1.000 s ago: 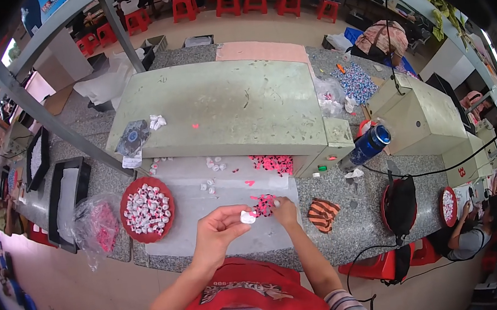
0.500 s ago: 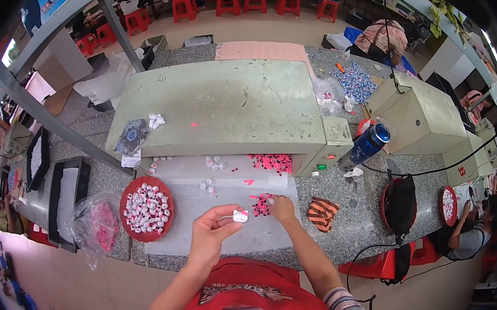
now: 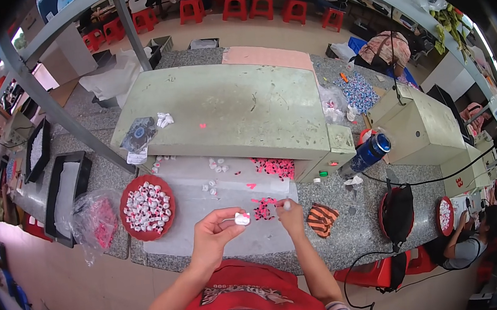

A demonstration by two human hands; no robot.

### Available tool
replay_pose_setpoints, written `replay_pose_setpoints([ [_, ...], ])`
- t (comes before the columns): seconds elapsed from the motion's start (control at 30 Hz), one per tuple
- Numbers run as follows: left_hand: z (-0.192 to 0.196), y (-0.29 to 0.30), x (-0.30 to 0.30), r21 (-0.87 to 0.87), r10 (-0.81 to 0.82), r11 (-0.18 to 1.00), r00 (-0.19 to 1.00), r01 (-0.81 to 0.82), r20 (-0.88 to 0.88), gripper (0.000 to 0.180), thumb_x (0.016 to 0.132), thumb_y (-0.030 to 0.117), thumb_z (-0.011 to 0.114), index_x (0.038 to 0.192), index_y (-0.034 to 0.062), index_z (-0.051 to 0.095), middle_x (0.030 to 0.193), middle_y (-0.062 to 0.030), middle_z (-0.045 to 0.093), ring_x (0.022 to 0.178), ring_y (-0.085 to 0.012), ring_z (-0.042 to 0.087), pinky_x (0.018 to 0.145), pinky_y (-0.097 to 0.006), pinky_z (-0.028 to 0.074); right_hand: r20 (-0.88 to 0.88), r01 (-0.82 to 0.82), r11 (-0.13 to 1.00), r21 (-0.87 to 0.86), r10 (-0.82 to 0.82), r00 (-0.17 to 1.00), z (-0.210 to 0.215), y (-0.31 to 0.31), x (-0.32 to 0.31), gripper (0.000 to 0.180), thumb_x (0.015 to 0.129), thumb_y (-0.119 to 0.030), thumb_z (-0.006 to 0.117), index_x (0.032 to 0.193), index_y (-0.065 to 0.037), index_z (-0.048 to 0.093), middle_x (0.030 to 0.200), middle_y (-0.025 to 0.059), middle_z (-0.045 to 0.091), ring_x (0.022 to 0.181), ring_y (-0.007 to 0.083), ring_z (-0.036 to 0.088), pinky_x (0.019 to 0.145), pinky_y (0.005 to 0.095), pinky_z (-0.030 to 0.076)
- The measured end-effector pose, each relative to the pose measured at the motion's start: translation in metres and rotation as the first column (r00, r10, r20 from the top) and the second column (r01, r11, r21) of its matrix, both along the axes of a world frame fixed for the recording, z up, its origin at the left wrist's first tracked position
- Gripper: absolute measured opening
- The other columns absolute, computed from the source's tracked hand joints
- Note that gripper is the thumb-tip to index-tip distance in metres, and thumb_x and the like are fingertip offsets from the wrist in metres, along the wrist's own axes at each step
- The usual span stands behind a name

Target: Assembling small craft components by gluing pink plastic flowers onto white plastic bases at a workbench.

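Observation:
My left hand (image 3: 213, 234) pinches a small white figure (image 3: 242, 218) with a pink spot between thumb and fingertips. To its right, my right hand (image 3: 292, 218) is closed round a slim tool with a pale, rounded end (image 3: 287, 205); its exact kind is too small to tell. By the tool's far side lies a loose pile of tiny pink and black pieces (image 3: 263, 211) on white sheet paper (image 3: 205, 205). A red bowl (image 3: 124, 213) full of similar white pieces stands on my left.
A long pale-green machine housing (image 3: 219, 109) spans the bench beyond the paper. More pink and black pieces (image 3: 275, 169) lie under its edge. A striped orange cloth (image 3: 323, 220), a blue bottle (image 3: 369, 153) and a black bag (image 3: 397, 205) are to the right; a clear plastic bag (image 3: 95, 222) is left.
My right hand has lifted slightly from the pink and black pile and turned, so the tool's pale end now shows. The left hand keeps the white figure in nearly the same place.

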State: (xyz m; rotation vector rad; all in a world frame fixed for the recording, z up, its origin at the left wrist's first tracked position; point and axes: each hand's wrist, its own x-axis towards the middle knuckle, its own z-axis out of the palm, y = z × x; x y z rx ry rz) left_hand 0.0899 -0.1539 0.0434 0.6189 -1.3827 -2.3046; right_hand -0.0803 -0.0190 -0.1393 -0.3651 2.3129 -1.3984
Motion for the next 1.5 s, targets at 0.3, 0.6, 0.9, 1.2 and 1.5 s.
replay_pose_setpoints([
  [0.3,0.019,0.012,-0.011,-0.131,-0.048,0.991,0.983,0.024,-0.176,0.03,0.075,-0.012,0.053,0.104,-0.0057,0.049,0.107,-0.017,0.055,0.094,-0.0192,0.057,0.08,-0.028,0.048,0.019,-0.187,0.821,-0.539,0.233,0.972,0.231,0.001,0.076,0.009,0.07,0.006,0.063,0.078,0.003,0.059,0.076,0.0073,0.058,0.058,0.0091,0.052,0.049,0.0194,0.043],
  [0.6,0.043,0.013,-0.003,-0.256,-0.117,0.965,0.96,0.049,-0.256,0.027,0.074,-0.014,0.053,0.1,-0.0073,0.054,0.108,-0.0191,0.052,0.097,-0.024,0.055,0.083,-0.031,0.049,0.02,-0.075,0.862,-0.502,0.098,0.995,0.221,-0.002,0.086,0.01,0.07,0.003,0.066,0.079,0.0,0.061,0.077,0.003,0.058,0.064,0.0066,0.052,0.055,0.0187,0.042],
  [0.9,0.034,0.013,-0.004,-0.31,-0.092,0.951,0.959,0.006,-0.267,0.024,0.076,-0.009,0.055,0.099,-0.0043,0.058,0.102,-0.0177,0.056,0.092,-0.021,0.057,0.076,-0.027,0.049,-0.274,-0.248,0.863,-0.441,0.134,0.952,0.226,-0.004,0.084,0.02,0.066,0.003,0.069,0.084,0.0,0.063,0.073,0.0051,0.058,0.063,0.0098,0.054,0.056,0.0198,0.043],
  [1.2,0.031,0.011,-0.008,-0.464,-0.079,0.885,0.969,-0.04,-0.235,0.021,0.077,-0.008,0.054,0.097,-0.0037,0.059,0.097,-0.0159,0.058,0.086,-0.0187,0.059,0.072,-0.025,0.049,-0.355,-0.289,0.861,-0.419,0.137,0.925,0.22,-0.006,0.076,0.019,0.064,0.006,0.069,0.081,0.001,0.064,0.071,0.0068,0.059,0.063,0.0105,0.055,0.055,0.0206,0.042],
  [1.5,-0.006,-0.006,-0.016,0.003,-0.086,0.996,0.992,0.087,-0.094,0.023,0.081,0.0,0.054,0.103,-0.0052,0.056,0.095,-0.013,0.061,0.087,-0.0171,0.058,0.076,-0.026,0.048,-0.216,-0.285,0.871,-0.4,0.212,0.953,0.189,-0.021,0.056,0.015,0.066,0.002,0.068,0.08,-0.001,0.063,0.07,0.0069,0.059,0.059,0.0122,0.052,0.056,0.0245,0.042],
])
